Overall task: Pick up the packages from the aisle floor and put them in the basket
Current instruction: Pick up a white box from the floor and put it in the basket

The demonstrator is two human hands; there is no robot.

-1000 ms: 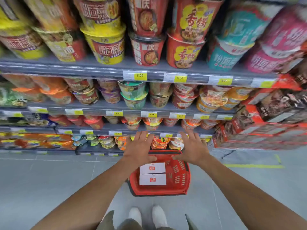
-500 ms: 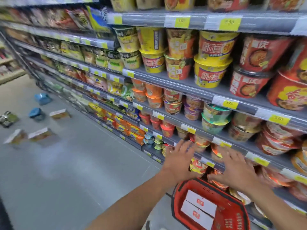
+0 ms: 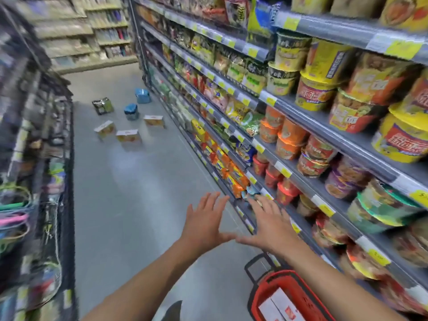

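Basket lower right than before, left hand and right hand splayed, empty, packages well ahead

The basket is coloured red, its handle black; the boxes inside are white, marked with red. On the grey floor, two blue packs, three orange-and-white cartons and one green-and-black pack are seen.

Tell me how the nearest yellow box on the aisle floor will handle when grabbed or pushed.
The nearest box looks like a flat-sided carton: probably stiff and unlikely to roll. It seems to stand on a narrow edge, so a push may tip it.
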